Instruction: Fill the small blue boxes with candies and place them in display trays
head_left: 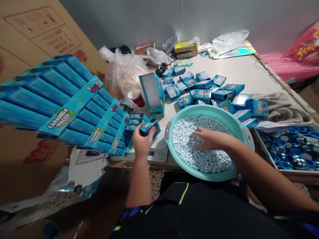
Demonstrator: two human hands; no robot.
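On the left side of the worktop (249,73), the blue cartons (74,109) lean in a long stack. Next to them, the left hand (143,141) grasps a small blue box (149,125) between thumb and fingers, near the white scale (159,156). To the right stands the turquoise basin (206,177) with white candies (209,162). The right hand (208,138) is half curled among these candies (I cannot tell if it grasps some). At far right, a tray (275,162) contains blue round caps (296,152).

Pale pellets (205,162) loose in turquoise basin (211,111)
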